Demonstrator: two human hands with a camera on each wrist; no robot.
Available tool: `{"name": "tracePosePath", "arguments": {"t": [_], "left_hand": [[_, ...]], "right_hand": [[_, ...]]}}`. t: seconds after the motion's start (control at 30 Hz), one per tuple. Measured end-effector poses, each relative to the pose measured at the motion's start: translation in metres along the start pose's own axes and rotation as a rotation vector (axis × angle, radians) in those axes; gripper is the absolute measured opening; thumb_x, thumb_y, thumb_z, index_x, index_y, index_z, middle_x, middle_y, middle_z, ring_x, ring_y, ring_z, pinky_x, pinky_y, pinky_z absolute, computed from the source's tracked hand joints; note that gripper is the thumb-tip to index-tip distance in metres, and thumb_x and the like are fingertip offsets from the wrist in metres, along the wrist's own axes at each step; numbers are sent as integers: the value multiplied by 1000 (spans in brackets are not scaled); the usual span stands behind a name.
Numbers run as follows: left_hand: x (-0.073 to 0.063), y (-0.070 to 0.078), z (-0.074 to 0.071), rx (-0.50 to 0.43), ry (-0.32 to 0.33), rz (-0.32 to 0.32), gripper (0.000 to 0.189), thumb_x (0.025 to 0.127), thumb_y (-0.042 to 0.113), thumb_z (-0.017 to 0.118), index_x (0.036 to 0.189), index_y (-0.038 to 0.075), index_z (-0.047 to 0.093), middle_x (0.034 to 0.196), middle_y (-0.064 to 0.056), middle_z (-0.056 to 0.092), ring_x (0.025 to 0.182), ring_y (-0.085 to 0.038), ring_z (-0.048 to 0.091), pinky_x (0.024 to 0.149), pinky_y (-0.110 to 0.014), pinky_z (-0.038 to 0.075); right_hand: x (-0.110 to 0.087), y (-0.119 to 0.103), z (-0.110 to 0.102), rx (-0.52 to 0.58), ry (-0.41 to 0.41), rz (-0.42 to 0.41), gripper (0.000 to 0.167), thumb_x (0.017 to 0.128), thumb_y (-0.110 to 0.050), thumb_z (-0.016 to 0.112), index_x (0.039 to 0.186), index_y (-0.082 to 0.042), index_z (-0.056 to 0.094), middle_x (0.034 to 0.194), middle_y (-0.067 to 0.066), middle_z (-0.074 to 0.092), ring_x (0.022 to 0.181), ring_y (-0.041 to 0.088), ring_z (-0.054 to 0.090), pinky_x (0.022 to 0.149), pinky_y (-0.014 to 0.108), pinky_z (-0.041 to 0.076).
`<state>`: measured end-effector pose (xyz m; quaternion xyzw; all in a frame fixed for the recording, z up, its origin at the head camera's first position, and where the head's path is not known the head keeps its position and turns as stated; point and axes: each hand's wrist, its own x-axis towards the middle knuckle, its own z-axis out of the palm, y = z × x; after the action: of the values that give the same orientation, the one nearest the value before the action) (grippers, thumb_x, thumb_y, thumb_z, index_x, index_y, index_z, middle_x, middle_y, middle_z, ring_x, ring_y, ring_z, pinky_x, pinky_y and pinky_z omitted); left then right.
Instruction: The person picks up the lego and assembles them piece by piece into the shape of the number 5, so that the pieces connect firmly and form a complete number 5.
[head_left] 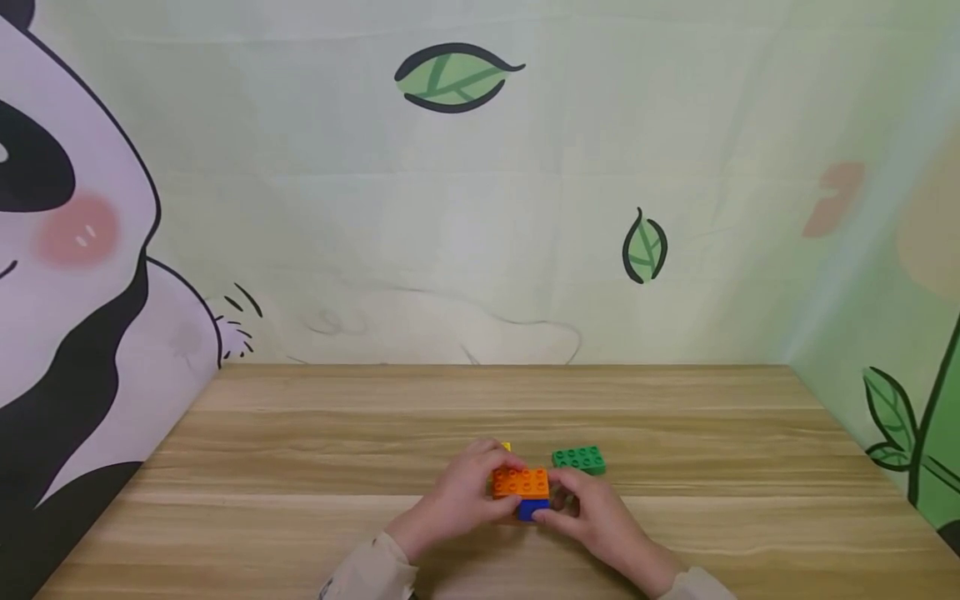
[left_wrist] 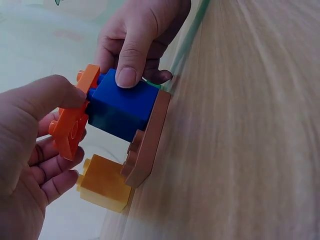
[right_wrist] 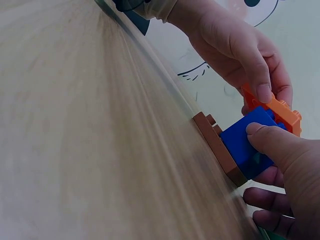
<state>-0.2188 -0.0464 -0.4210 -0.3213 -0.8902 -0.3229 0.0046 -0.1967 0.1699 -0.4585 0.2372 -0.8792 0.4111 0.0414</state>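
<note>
Head view: green brick (head_left: 579, 459) beside hands.

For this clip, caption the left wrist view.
Both hands hold an orange plate on a blue brick atop a brown plate.

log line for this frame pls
left hand: grips orange plate | right hand: pinches blue brick | brown plate beneath | green brick apart

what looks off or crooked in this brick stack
The orange plate is not seated: it sits tilted over the blue brick, one edge lifted, while the left hand holds it. The right hand grips the blue brick, which stands on a brown plate. Nothing looks broken.
</note>
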Motion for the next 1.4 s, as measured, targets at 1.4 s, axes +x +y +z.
{"name": "tracePosePath", "arguments": {"t": [1.4], "left_hand": [[-1, 9, -9, 115, -105, 29, 32, 89, 23, 69, 118, 10, 66, 108, -2, 63, 86, -5, 53, 82, -21, 50]], "right_hand": [[1, -4, 0, -25, 4, 24, 38, 82, -29, 75, 110, -6, 64, 83, -1, 65, 68, -3, 50, 59, 18, 47]]}}
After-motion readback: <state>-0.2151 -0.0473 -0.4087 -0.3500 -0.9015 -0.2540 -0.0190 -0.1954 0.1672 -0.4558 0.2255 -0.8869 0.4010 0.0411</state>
